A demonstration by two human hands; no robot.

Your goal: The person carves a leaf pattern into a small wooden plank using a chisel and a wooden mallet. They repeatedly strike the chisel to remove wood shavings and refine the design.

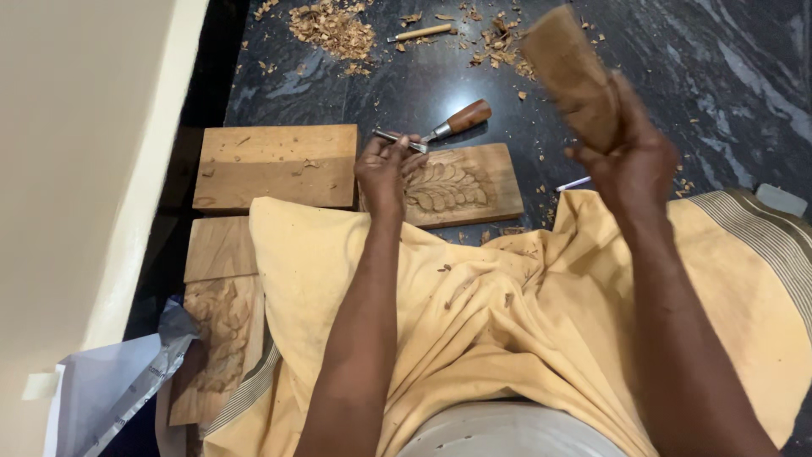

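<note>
Yellow cloth (474, 322) is lying over our lap, closest to us, and we are looking down past it at the carved board (461, 186) on the dark floor (727, 93). We are using that carved board as our marker for where everything sits. Our left hand (385, 169) is resting on the near left corner of the carved board, and its fingers are pinching tight around a thin metal chisel (404, 141). The chisel's long side is running left to right, with its tip pointing across the top edge of the carved board toward the leaf pattern. Our right hand (634, 161) is up in the air, above and to the right of the carved board, and its fingers are wrapped closed around a wooden mallet (575, 72). The mallet is looking blurry and is leaning up and away from us. Our left hand is much nearer the carved board than our right. Another chisel with a brown handle (461, 118) is lying just behind the carved board. A plain board (275, 165) is sitting to the left of it. Wood chips (334, 30) are lying far behind it.
</note>
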